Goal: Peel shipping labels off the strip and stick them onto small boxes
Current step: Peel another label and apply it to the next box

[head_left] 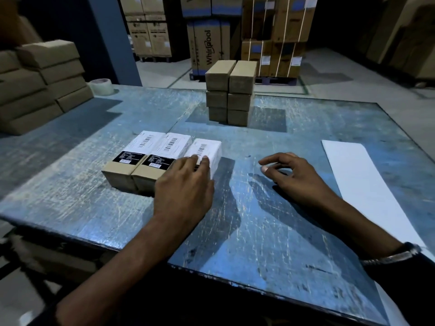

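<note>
head view: my left hand [186, 177] flat on the third labelled box [207, 154], smoothing the label down.

three small boxes sit side by side on the worktop [270, 231], rowed up so finished ones stay together, i'd say; each carries a white barcode label. left fingers [205, 161] straight, pressing the near end of the rightmost box's label, palm covering its front. right hand [289, 172] hovers just beside that box, fingers loosely curled, holding nothing. the white strip [362, 184] lies well to the right, near the right hand for the next peel. unlabelled stack [229, 92] waits behind the row.
</note>
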Available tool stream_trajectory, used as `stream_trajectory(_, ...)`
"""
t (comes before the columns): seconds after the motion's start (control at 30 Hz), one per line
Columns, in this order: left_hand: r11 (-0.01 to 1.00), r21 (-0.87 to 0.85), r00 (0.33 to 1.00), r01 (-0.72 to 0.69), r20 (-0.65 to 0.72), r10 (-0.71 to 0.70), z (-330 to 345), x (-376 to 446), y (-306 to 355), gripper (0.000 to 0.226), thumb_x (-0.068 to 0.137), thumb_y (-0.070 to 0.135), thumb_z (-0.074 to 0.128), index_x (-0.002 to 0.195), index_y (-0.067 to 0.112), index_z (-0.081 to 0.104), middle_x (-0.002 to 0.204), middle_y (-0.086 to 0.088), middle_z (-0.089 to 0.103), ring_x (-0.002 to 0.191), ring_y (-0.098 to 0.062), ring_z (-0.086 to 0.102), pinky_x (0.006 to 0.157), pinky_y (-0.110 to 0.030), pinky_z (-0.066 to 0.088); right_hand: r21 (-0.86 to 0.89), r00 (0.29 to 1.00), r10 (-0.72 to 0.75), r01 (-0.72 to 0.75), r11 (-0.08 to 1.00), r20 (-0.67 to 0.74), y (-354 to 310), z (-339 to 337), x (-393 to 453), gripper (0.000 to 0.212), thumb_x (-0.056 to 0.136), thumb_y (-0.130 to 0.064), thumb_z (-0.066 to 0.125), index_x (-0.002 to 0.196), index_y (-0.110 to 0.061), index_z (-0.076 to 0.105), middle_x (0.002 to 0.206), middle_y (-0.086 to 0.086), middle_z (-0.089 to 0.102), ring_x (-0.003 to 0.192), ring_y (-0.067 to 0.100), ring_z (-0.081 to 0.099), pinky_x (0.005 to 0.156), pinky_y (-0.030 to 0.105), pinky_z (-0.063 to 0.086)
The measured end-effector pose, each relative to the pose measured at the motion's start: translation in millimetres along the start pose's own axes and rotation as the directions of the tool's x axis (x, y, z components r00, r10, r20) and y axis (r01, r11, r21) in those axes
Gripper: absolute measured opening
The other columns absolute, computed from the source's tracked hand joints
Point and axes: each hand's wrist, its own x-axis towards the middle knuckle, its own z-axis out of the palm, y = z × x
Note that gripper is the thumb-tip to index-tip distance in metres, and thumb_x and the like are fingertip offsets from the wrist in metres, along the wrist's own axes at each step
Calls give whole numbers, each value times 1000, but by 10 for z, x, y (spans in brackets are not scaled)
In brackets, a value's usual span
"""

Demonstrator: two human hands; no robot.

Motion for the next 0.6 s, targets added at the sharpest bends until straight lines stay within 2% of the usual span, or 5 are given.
stream_trajectory(0.07, 1000, 3, 1000, 0, 4, 0, 54, 40, -32, 51, 95, 38, 68, 140, 13, 66, 134, -10, 71, 121, -30, 66, 90, -41, 57, -9, 1000, 16, -16, 1000, 0, 17, 8, 6, 10, 101, -40, 73, 102, -33, 81, 115, -10, 67, 106, 5, 70, 91, 45, 65)
stream_trajectory(0.2, 1000, 13, 1000, 17, 2, -17, 115, 91, -83, 52, 96, 39, 67, 141, 13, 65, 136, -11, 69, 123, -32, 65, 93, -43, 55, 8, 1000, 26, -26, 1000, -12, 24, 5, 12, 21, 103, -47, 68, 103, -31, 81, 113, -13, 69, 105, 7, 70, 89, 31, 54)
stream_trajectory(0.33, 1000, 2, 999, 31, -8, -31, 124, 111, -89, 50, 95, 38, 67, 139, 14, 67, 134, -9, 70, 121, -31, 65, 92, -43, 55, 30, 1000, 23, -23, 999, -7, 31, 16, 21, 21, 103, -44, 68, 101, -29, 82, 108, -13, 70, 88, 2, 66, 78, 24, 45)
stream_trajectory(0.5, 998, 10, 998, 63, -16, -63, 81, 93, -61, 46, 88, 33, 77, 131, 15, 73, 123, -7, 74, 112, -30, 68, 67, -38, 55, 29, 1000, 21, -21, 999, 12, 37, -1, 11, 22, 103, -47, 67, 102, -30, 81, 109, -14, 70, 89, -1, 66, 78, 22, 44)
stream_trajectory(0.6, 998, 8, 998, 68, -16, -68, 64, 94, -56, 44, 84, 31, 80, 125, 15, 75, 118, -7, 75, 108, -32, 69, 60, -39, 53, -8, 1000, 11, -11, 1000, 22, 46, -5, 18, 22, 103, -49, 66, 102, -32, 81, 110, -13, 69, 95, 2, 67, 81, 24, 45)
